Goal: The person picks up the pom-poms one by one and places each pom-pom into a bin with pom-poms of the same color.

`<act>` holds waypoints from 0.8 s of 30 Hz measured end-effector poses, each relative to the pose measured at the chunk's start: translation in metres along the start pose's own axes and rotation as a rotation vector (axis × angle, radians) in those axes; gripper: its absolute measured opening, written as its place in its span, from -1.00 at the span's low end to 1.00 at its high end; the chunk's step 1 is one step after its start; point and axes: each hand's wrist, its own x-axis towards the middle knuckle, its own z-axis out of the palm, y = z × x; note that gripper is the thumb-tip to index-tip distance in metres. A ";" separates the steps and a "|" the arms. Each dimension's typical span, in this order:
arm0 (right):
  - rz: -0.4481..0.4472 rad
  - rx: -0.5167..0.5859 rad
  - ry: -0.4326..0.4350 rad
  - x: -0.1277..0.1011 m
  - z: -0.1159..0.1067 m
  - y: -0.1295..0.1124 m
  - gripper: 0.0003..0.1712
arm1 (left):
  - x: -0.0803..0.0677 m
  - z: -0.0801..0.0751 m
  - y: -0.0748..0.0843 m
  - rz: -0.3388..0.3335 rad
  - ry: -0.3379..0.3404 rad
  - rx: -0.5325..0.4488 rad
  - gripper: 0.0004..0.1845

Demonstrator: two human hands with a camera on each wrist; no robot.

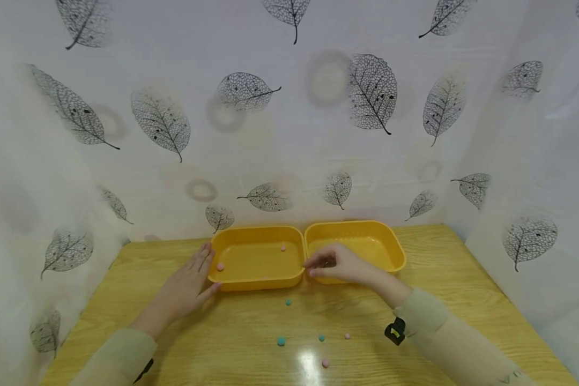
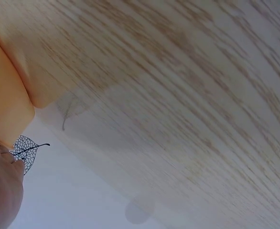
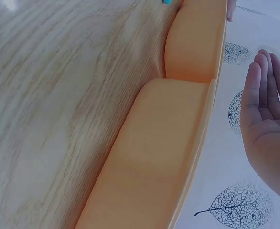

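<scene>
Resting flat-fingered left hand (image 1: 185, 287) against left tray (image 1: 255, 279) holding pink balls (image 1: 283, 247), right hand (image 1: 340, 264) open over right tray (image 1: 395, 252)

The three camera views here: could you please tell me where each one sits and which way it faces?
Head: worn high, facing forward and down at the wooden table, two yellow trays and small balls; shows the left hand, right hand and sleeves.
Left wrist: low beside the table, looking along the wood grain at the left tray; only a bit of the hand's skin at the bottom-left corner shows.
Right wrist: low at the table edge, looking along the outer walls of the right tray; shows the palm and straight fingers.
Shared: all views show the table, a tray and the leaf-print curtain.
</scene>
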 end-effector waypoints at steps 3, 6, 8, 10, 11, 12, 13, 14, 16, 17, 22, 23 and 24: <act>0.004 0.004 -0.001 -0.008 -0.001 0.003 -0.73 | 0.000 0.000 0.000 0.002 0.000 -0.004 -0.10; 0.004 0.022 -0.004 -0.015 -0.002 0.006 -0.74 | 0.000 0.000 0.000 0.000 -0.006 -0.001 -0.09; 0.005 0.034 -0.008 -0.020 -0.003 0.008 -0.72 | 0.000 0.000 0.000 -0.001 -0.009 -0.002 -0.09; 0.004 0.046 -0.009 -0.025 -0.003 0.010 -0.70 | 0.000 0.000 0.001 -0.002 -0.012 -0.002 -0.09; 0.007 0.051 -0.008 -0.028 -0.003 0.011 -0.69 | 0.000 0.000 0.001 -0.001 -0.012 -0.003 -0.09; 0.010 0.053 -0.006 -0.031 -0.003 0.012 -0.68 | -0.001 0.000 0.001 -0.002 -0.013 -0.007 -0.09; 0.012 0.055 -0.004 -0.033 -0.003 0.013 -0.67 | -0.001 0.000 0.001 -0.003 -0.013 -0.011 -0.09; 0.013 0.057 -0.002 -0.036 -0.003 0.013 -0.67 | -0.001 0.000 0.001 -0.005 -0.014 -0.012 -0.09; 0.020 0.059 0.002 -0.041 -0.003 0.015 -0.67 | -0.001 0.000 0.001 -0.006 -0.014 -0.015 -0.09; 0.024 0.062 0.002 -0.044 -0.003 0.016 -0.66 | -0.001 0.000 0.001 -0.007 -0.015 -0.017 -0.09; 0.033 0.074 -0.003 -0.056 0.000 0.020 -0.66 | -0.002 0.001 0.000 -0.006 -0.012 -0.017 -0.09; 0.030 0.077 -0.005 -0.058 0.001 0.021 -0.66 | -0.001 0.001 0.000 -0.005 -0.010 -0.017 -0.09; 0.028 0.082 -0.009 -0.061 0.002 0.022 -0.66 | -0.001 0.001 0.000 -0.004 -0.008 -0.016 -0.09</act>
